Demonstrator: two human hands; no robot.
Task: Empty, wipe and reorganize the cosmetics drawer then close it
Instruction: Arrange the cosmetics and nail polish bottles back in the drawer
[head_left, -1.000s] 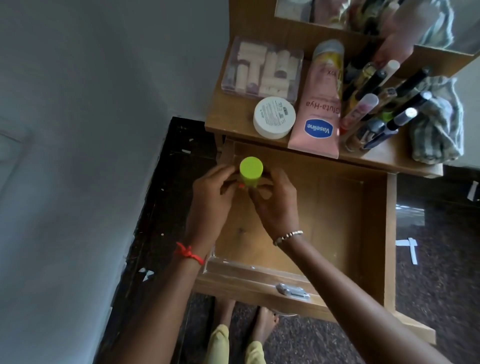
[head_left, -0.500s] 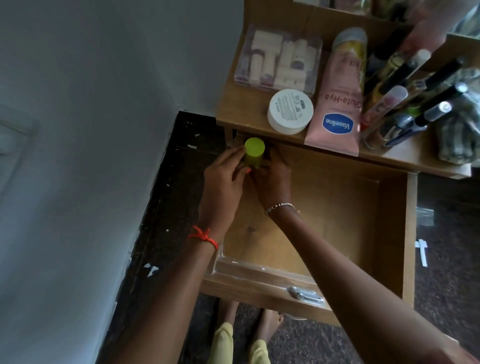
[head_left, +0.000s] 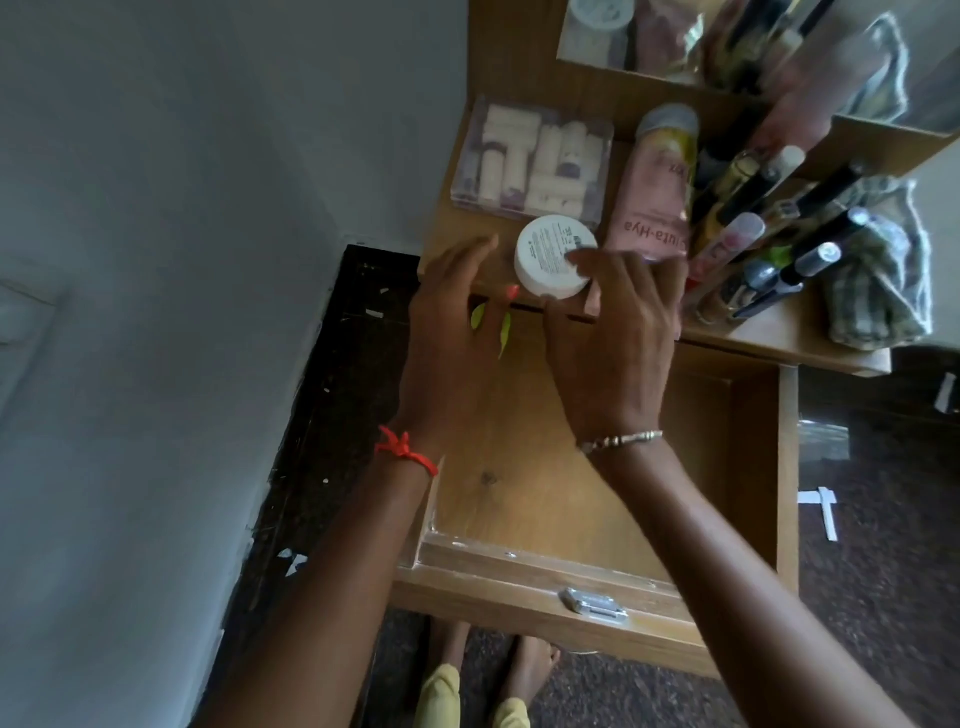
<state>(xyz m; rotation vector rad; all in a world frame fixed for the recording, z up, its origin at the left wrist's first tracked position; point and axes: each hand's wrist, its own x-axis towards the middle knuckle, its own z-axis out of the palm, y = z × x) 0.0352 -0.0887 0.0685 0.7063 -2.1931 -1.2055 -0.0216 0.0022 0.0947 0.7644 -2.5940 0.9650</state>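
Head cam: both hands open, gripping nothing, left hand (head_left: 452, 343) over the lime-green bottle (head_left: 504, 336) in the drawer (head_left: 727, 467), right hand (head_left: 618, 338) touching the white jar (head_left: 545, 254).

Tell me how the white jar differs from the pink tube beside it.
The white jar is round and squat; the pink tube is long and slim. The white jar bears small print; the pink tube bears large lettering. Both rest on the wooden top, side by side.
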